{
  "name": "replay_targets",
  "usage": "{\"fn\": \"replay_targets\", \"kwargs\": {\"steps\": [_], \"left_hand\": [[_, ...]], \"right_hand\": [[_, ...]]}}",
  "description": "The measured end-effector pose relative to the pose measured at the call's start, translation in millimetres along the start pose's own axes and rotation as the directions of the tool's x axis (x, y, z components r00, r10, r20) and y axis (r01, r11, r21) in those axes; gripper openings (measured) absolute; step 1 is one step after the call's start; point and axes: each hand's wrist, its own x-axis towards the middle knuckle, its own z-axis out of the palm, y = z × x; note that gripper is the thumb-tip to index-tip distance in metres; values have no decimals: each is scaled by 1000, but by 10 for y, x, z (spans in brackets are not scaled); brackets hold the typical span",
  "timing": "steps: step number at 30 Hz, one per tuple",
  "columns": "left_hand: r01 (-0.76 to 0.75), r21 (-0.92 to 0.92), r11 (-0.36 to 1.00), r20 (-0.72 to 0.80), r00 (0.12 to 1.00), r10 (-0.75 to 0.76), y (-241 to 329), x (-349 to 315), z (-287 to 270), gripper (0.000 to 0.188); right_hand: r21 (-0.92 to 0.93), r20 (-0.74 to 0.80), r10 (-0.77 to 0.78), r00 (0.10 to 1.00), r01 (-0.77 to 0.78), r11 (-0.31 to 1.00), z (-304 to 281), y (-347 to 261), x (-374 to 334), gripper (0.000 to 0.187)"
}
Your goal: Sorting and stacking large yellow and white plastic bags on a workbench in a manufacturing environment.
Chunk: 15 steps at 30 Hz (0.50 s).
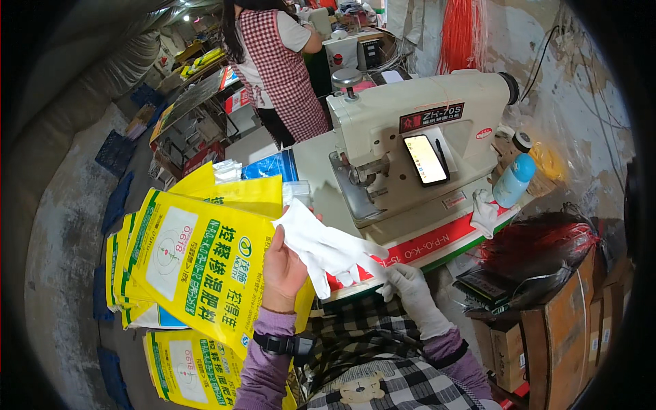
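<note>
A loose white glove point(328, 239) is stretched between my two hands, over the front edge of the sewing table. My left hand point(283, 270) is bare and closed on the glove near its cuff end. White glove fabric covers my right hand point(415, 301), which pinches the loose glove's fingertips. Printed yellow bags point(205, 273) are stacked at the left, right beside my left hand. Beyond the glove stands a cream industrial sewing machine point(424, 102) with a lit phone point(428, 160) resting against its body.
A blue bottle point(514, 181) and a crumpled white cloth item point(484, 213) are on the table's right end. Cardboard boxes point(557, 335) stand at the lower right. Red threads point(462, 34) hang behind the machine. Another person in a checked apron point(280, 65) stands at the back.
</note>
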Motion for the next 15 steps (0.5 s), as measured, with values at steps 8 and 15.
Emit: {"fn": "replay_targets", "kwargs": {"steps": [8,15], "left_hand": [[-16,4,1000,-111,994,16,351,66,177,50],[-131,406,905,-277,925,259,815,603,407,40]], "right_hand": [[39,-138,-30,990,36,999,-86,-58,23,27],[25,-168,-25,985,30,999,-257,-20,-18,26]]}}
